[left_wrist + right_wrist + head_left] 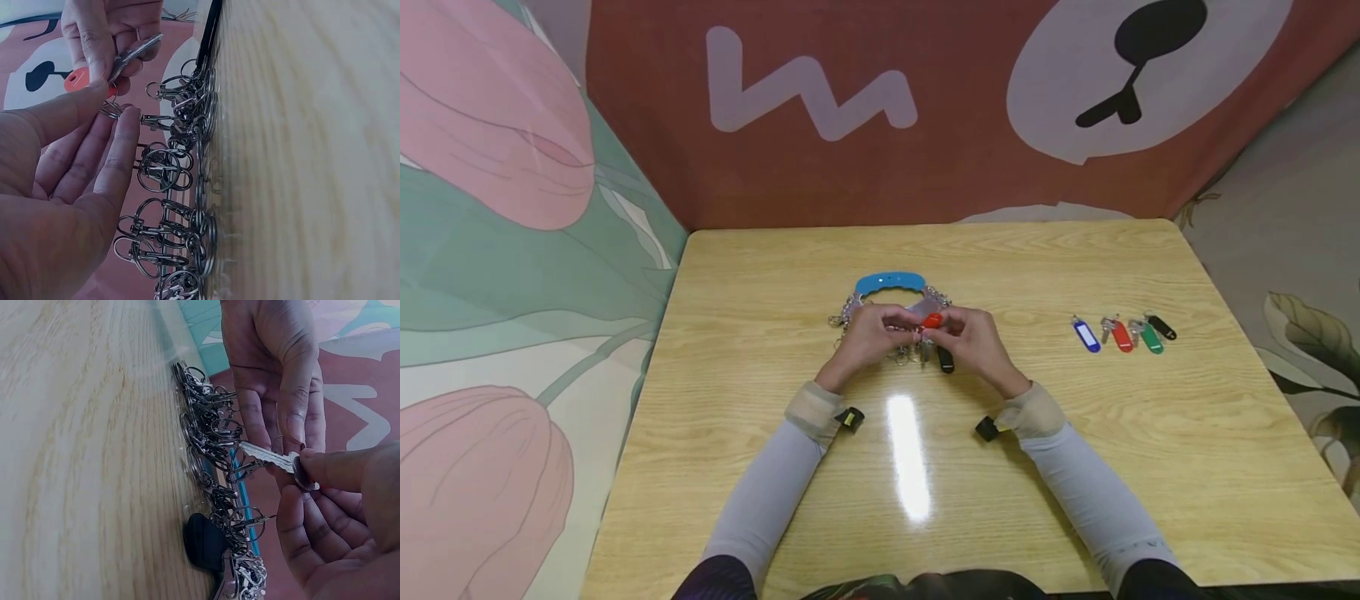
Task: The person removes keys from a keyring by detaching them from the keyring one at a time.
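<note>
Over the middle of the table, both hands meet at a red key tag (932,321) with a silver key (269,455). My right hand (977,337) pinches the tag and the key's head between thumb and fingers. My left hand (872,333) pinches a small metal split ring (111,110) joined to the tag. Right behind the hands lies a carrier with a blue handle (891,282), chains and many metal clasps with rings (164,169). A black key tag (206,540) hangs on its right side. The hands hide part of the carrier.
On the right of the table lie a blue tag (1086,335), another red tag (1122,336), a green tag (1152,338) and another black tag (1162,327), some with keys. The wooden table (760,292) meets a printed cloth wall (850,183) at the back.
</note>
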A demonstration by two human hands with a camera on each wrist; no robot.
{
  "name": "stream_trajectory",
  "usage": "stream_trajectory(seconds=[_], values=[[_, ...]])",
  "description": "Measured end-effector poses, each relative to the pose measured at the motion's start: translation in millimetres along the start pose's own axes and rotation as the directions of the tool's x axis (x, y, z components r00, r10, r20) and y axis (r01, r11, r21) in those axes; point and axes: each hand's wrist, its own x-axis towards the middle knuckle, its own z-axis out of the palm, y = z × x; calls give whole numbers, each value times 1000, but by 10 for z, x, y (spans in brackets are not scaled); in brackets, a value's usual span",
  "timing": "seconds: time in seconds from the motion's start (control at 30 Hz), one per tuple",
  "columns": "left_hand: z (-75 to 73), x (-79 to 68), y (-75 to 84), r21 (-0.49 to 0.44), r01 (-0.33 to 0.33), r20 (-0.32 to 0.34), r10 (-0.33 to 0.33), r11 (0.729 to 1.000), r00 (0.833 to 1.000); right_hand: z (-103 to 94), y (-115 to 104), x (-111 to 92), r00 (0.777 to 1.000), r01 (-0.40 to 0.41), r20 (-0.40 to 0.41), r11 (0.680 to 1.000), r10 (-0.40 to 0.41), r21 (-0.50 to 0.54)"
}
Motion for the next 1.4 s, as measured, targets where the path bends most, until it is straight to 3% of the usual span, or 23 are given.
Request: stream_trajectory(seconds=[0.23,0.7,1.03,1.4], values=[[-4,0,-10,10,-12,36,12,1000,999,-16,-45,-8,1000,16,1,1000,-16,-16],[-43,8,-7,20,-38,67,37,999,997,-50,-26,-12,988,140,66,989,-137,-51],[-63,-6,7,59,-20,139,11,998,990,-70,-15,-19,981,179,91,981,-172,-72],[-54,3,-11,18,-10,112,8,1000,994,-57,-5,-19,981,182,75,981,-178,-61]])
